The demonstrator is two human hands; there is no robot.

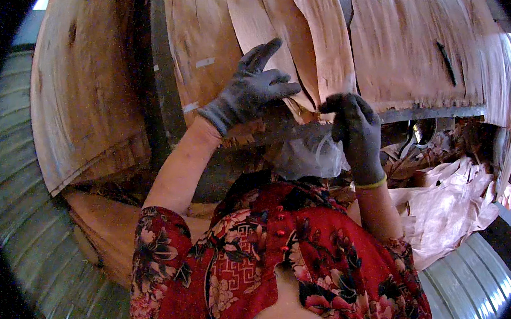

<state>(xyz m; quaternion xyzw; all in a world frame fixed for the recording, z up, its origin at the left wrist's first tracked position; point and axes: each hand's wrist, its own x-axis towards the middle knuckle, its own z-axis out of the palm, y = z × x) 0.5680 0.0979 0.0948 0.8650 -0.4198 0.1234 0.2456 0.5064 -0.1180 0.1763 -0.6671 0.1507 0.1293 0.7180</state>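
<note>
Several thin wood veneer sheets [205, 29] lie side by side before me, with narrow strips between them. My left hand [252, 90], in a grey knitted glove, is open with fingers spread over the near end of the veneer. My right hand [357, 128], in a dark grey glove with a yellow cuff edge, has its fingers curled together at the frayed near end of a narrow veneer strip [327, 45]. Whether its fingertips pinch that end is hard to see. A crumpled clear plastic bag [313, 155] hangs just below, between my hands.
A slim black object [447, 63] lies on the right-hand veneer. At left, more veneer [87, 86] hangs over an edge. Crumpled pale veneer pieces [450, 205] and brown scraps are heaped at lower right. A dark metal edge [433, 112] runs under the sheets; ribbed greenish panels [18, 201] flank me.
</note>
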